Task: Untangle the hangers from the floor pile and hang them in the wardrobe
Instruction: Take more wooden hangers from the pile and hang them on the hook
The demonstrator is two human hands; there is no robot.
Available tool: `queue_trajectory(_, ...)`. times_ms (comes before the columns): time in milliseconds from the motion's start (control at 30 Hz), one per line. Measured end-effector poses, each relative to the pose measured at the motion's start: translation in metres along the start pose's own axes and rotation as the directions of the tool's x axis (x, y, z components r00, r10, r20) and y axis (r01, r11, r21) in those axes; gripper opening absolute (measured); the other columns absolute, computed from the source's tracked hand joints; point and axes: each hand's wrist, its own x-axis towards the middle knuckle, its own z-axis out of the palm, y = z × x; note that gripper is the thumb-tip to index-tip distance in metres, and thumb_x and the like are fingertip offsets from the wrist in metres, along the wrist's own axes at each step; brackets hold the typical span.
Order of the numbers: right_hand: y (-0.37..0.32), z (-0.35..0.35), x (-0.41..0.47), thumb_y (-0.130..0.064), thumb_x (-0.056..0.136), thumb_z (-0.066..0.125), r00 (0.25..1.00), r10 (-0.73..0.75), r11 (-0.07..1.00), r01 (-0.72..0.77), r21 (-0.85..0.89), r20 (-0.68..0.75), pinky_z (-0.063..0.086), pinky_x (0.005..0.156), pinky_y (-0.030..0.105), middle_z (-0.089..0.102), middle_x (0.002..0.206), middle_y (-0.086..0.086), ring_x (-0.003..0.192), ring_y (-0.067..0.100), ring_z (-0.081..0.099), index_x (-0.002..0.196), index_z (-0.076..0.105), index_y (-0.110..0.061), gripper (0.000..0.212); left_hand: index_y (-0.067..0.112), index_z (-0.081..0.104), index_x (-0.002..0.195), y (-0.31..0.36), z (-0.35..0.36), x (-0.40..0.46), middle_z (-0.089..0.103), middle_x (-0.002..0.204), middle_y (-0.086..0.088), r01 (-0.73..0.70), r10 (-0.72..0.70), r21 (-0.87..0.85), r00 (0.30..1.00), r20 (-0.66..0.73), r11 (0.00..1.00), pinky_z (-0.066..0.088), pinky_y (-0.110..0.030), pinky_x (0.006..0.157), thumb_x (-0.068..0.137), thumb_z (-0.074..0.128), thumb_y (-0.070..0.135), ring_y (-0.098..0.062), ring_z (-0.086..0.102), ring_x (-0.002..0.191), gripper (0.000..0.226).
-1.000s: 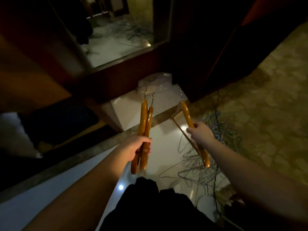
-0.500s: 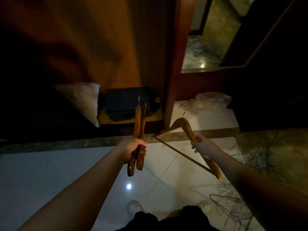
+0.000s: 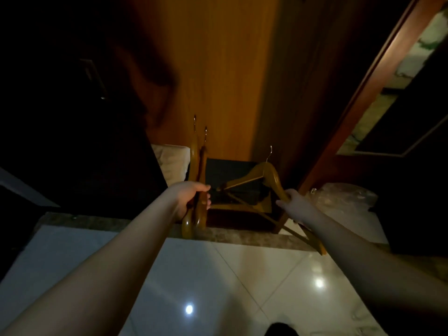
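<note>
- Where the light fails at left, the wardrobe (image 3: 218, 69) interior goes black; contents unreadable beyond a pale bundle (image 3: 173, 163) and a dark case (image 3: 232, 170).
- My left hand (image 3: 191, 200) grips two wooden hangers (image 3: 197, 170) together, upright, hooks up.
- My right hand (image 3: 297, 207) grips one arm of a third hanger (image 3: 266, 173); its lower tip passes behind my forearm.
- Versus half a second ago: view pitched up, the floor's wire tangle gone from frame, hangers raised nearer the wardrobe.
</note>
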Motion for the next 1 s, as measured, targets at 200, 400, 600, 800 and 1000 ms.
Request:
queue_trajectory(200, -0.063, -0.052, 0.028, -0.032, 0.098, 0.053, 0.971, -0.174, 0.982, 0.159, -0.098, -0.167, 0.042, 0.056, 0.027, 0.058, 0.082, -0.001, 0.069, 0.016, 0.058, 0.131, 0.049, -0.020, 0.035, 0.003, 0.064, 0.111, 0.070, -0.011, -0.027, 0.065, 0.080, -0.006, -0.189, 0.189, -0.068, 0.982, -0.011, 0.980, 0.056, -0.034, 0.069, 0.093, 0.061, 0.014, -0.018, 0.064, 0.068, 0.022)
queue_trajectory(400, -0.129, -0.114, 0.068, -0.029, 0.097, 0.052, 0.896, -0.331, 0.938, 0.278, -0.206, -0.298, 0.044, 0.054, 0.027, 0.059, 0.080, -0.003, 0.065, 0.015, 0.060, 0.139, 0.048, -0.028, 0.042, 0.004, 0.064, 0.106, 0.144, -0.011, -0.037, 0.065, 0.081, -0.006, -0.362, 0.358, -0.079, 0.932, -0.059, 0.929, 0.058, -0.034, 0.070, 0.092, 0.063, 0.014, -0.018, 0.065, 0.066, 0.017)
queue_trajectory(600, -0.198, -0.171, 0.123, -0.032, 0.095, 0.055, 0.784, -0.516, 0.845, 0.400, -0.354, -0.346, 0.039, 0.056, 0.025, 0.054, 0.091, -0.007, 0.072, 0.009, 0.055, 0.135, 0.054, -0.029, 0.041, 0.000, 0.064, 0.092, 0.221, -0.010, -0.029, 0.066, 0.067, -0.009, -0.497, 0.491, -0.023, 0.863, -0.116, 0.868, 0.056, -0.035, 0.068, 0.091, 0.064, 0.016, -0.022, 0.065, 0.060, 0.016)
queue_trajectory(800, -0.258, -0.217, 0.173, -0.035, 0.090, 0.062, 0.757, -0.569, 0.809, 0.447, -0.381, -0.320, 0.055, 0.069, 0.042, 0.058, 0.090, -0.005, 0.073, 0.019, 0.060, 0.120, 0.049, -0.027, 0.034, -0.001, 0.063, 0.095, 0.293, -0.005, -0.025, 0.063, 0.067, -0.011, -0.622, 0.577, -0.097, 0.766, -0.283, 0.777, 0.050, -0.026, 0.046, 0.091, 0.063, 0.011, -0.019, 0.063, 0.049, 0.013)
queue_trajectory(1000, -0.293, -0.247, 0.212, -0.045, 0.091, 0.058, 0.653, -0.634, 0.764, 0.446, -0.467, -0.414, 0.050, 0.060, 0.033, 0.061, 0.085, -0.003, 0.071, 0.020, 0.059, 0.114, 0.054, -0.029, 0.028, 0.000, 0.065, 0.096, 0.345, -0.004, -0.015, 0.064, 0.070, -0.013, -0.716, 0.640, -0.114, 0.674, -0.369, 0.688, 0.048, -0.024, 0.045, 0.091, 0.063, 0.012, -0.019, 0.063, 0.048, 0.013)
